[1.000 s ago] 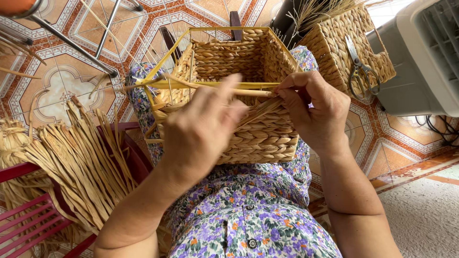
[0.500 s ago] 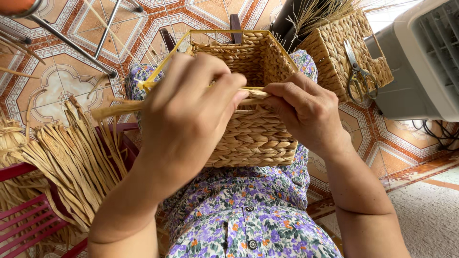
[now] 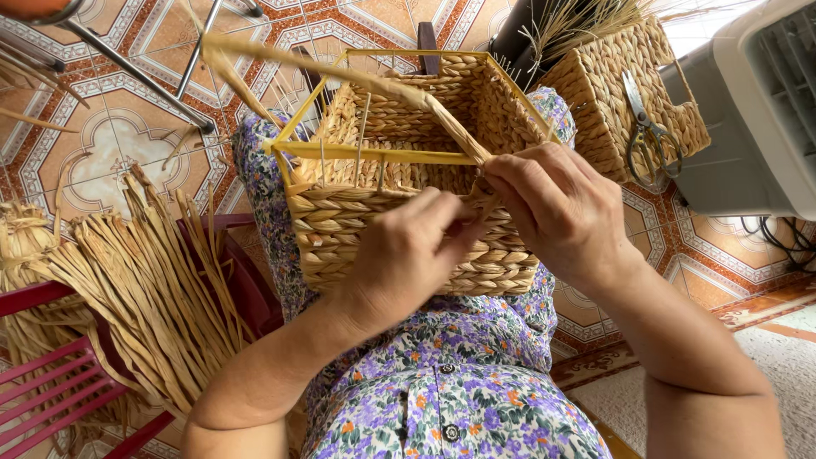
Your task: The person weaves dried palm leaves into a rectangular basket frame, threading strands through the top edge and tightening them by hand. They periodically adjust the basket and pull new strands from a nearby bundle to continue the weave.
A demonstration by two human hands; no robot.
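Note:
A half-woven straw basket (image 3: 399, 221) on a yellow wire frame (image 3: 365, 153) rests in my lap, its opening turned away from me. My right hand (image 3: 557, 208) pinches a long twisted straw strand (image 3: 340, 76) at the basket's near rim; the strand runs up and to the left across the opening. My left hand (image 3: 408, 259) presses against the woven front wall just below the rim, its fingers meeting the same strand beside the right hand's fingertips.
A bundle of loose straw strips (image 3: 144, 289) lies on a red slatted rack (image 3: 51, 391) at the left. A finished woven basket (image 3: 629, 93) with scissors (image 3: 646, 136) hung on it stands at the upper right, beside a grey-white appliance (image 3: 756, 110). Metal chair legs (image 3: 127, 68) cross the patterned tile floor.
My left hand dropped from above the rim to the basket's front wall. The strand, held level across the rim before, now slants up to the left. The basket sits closer.

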